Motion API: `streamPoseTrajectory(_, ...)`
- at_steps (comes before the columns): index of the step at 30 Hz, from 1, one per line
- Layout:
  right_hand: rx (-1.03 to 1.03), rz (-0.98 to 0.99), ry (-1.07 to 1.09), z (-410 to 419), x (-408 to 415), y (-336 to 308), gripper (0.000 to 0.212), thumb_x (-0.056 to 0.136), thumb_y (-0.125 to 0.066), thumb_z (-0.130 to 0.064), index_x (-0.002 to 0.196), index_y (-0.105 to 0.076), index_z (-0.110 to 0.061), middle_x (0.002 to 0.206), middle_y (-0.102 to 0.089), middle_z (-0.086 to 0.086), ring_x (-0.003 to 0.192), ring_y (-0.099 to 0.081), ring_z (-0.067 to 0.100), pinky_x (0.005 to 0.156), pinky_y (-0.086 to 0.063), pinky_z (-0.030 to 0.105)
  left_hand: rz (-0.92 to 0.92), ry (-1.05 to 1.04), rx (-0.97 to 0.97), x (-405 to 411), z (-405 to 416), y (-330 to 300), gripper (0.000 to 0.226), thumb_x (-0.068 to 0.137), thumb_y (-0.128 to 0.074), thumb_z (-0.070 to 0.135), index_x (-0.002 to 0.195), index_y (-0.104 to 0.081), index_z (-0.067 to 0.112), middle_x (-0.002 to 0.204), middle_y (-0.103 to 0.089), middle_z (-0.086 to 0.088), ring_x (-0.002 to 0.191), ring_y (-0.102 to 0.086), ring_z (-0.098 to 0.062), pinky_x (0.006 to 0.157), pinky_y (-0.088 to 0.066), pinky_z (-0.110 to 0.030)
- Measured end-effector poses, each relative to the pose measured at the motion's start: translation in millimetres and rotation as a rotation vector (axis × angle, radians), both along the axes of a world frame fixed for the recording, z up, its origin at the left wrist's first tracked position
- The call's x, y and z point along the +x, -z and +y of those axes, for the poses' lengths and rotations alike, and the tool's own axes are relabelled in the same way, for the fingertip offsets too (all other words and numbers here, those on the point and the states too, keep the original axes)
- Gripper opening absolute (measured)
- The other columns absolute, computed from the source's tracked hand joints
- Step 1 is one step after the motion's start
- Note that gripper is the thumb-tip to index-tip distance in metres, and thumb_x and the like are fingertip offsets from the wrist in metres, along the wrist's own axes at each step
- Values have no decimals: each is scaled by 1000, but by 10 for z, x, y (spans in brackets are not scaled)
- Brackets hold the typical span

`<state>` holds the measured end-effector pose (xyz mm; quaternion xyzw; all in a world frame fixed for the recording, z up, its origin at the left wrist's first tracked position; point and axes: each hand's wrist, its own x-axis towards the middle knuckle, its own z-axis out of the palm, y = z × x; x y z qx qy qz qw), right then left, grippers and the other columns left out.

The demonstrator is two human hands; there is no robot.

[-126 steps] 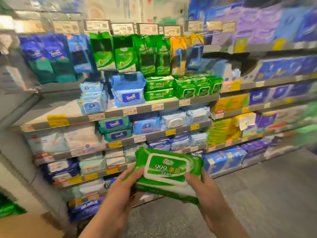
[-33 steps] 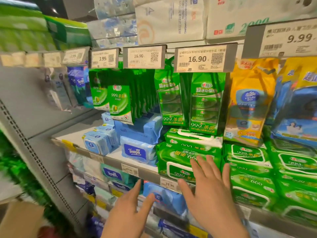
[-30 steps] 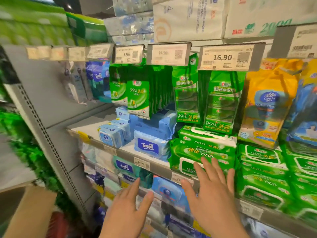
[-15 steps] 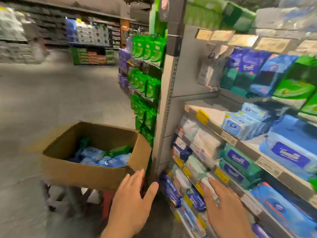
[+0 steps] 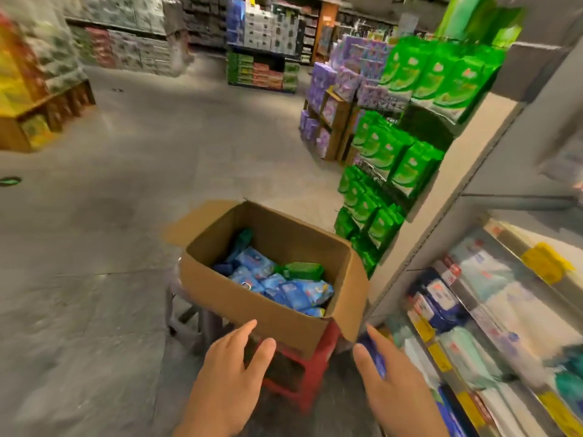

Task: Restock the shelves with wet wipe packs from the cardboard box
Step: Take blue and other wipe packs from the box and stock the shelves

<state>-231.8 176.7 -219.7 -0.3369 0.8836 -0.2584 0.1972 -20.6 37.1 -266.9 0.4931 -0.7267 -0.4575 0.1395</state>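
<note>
Both grips released: left hand (image 5: 232, 370) and right hand (image 5: 394, 380) before cardboard box (image 5: 252, 305); labels blurred.

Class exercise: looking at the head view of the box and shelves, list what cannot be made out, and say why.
- Lower packs in the cardboard box: hidden by its near wall and by the blue packs on top.
- Labels on the shelf packs at right: smeared by motion blur.
- What carries the box: only part of a red stool shows, behind the left hand.
- Right hand: forearm cut by the bottom edge.
</note>
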Motion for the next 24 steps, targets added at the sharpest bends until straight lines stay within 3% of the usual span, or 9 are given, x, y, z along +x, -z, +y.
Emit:
streamPoseTrajectory(2,4,-24,-38,-357,-96,87,57,100,-51,-54,154,-40,-37,151,-49,-19,138,-46,5,101,-34,18,-3,-50,35,-41,-304,73,80,83,-33,84,150,-43,41,155,-41,17,145,-33,-9,121,-30,-39)
streamPoseTrajectory(4,-43,-69,-60,-725,-234,209,54,101,-53,-49,152,-42,-37,147,-52,-16,132,-49,4,93,-33,15,-38,-105,45,-117,-629,135,62,94,-40,72,148,-45,43,154,-44,15,143,-37,-11,120,-30,-39)
streamPoseTrajectory(7,-99,-146,-89,-1269,-467,344,54,100,-56,-46,151,-44,-37,145,-50,-18,125,-47,-1,94,-32,15,-88,-127,39,-274,-1121,94,53,99,-45,60,149,-45,40,151,-48,8,141,-41,-13,115,-30,-34)
streamPoseTrajectory(10,-67,-201,-100,-1728,-750,425,55,101,-51,-52,153,-41,-38,152,-48,-14,122,-51,5,92,-34,19,-111,-132,13,-463,-1610,-7,50,101,-48,51,148,-48,34,151,-51,4,133,-47,-12,101,-31,-25)
streamPoseTrajectory(15,-25,-297,-78,-2374,-1232,640,63,99,-52,-55,157,-36,-33,157,-44,-9,139,-47,14,109,-37,28,-176,-136,-11,-776,-2266,-29,63,95,-37,68,151,-43,39,152,-43,17,137,-41,-5,111,-31,-32)
streamPoseTrajectory(18,32,-431,-28,-2650,-1426,858,65,99,-52,-56,157,-33,-31,158,-42,-8,140,-46,15,114,-41,37,-124,-136,41,-970,-2472,31,65,93,-39,67,150,-44,37,141,-46,21,114,-48,10,99,-34,-26)
streamPoseTrajectory(19,31,-457,-7,-2721,-1475,943,64,99,-54,-53,156,-35,-30,156,-45,-6,139,-48,15,114,-41,39,-126,-132,55,-1033,-2535,58,69,90,-38,68,150,-45,36,140,-47,20,111,-49,9,97,-35,-26)
streamPoseTrajectory(21,31,-479,48,-2849,-1560,1114,60,99,-57,-51,153,-41,-28,149,-53,-4,130,-55,14,110,-45,39,-148,-118,76,-1156,-2702,156,80,82,-34,72,151,-45,33,143,-48,17,122,-49,-2,102,-37,-28)
streamPoseTrajectory(24,63,-493,126,-3016,-1653,1415,57,100,-58,-48,149,-46,-25,140,-60,-3,116,-60,10,95,-46,32,-169,-65,95,-1341,-2978,395,83,80,-32,73,151,-46,32,140,-47,19,128,-44,-3,105,-36,-27)
